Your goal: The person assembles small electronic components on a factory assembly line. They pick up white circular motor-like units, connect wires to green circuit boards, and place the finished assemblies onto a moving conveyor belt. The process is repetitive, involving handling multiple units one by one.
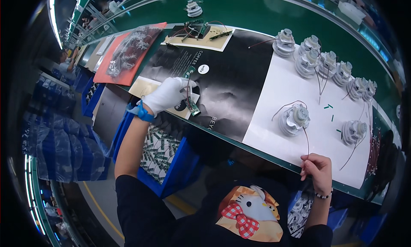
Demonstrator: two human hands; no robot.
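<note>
My left hand (169, 95), in a white glove with a blue strap at the wrist, is closed at the near edge of the black sheet. Its fingers grip a narrow green circuit board (194, 108) with a thin reddish wire; the glove partly hides the board. Bare and pinched, my right hand (317, 170) holds the free end of a thin wire (307, 140) at the table's front edge. That wire leads up to a white round plastic part (294, 119), standing on white paper. Another such part (354, 132) with loose wires stands to its right.
Several more white parts (307, 63) stand at the back right. Small green bits (332, 117) lie on the white paper (267, 127). Wired boards (195, 31) and an orange sheet with a clear bag (133, 50) lie farther left. Below hangs a blue bin (182, 165) of boards.
</note>
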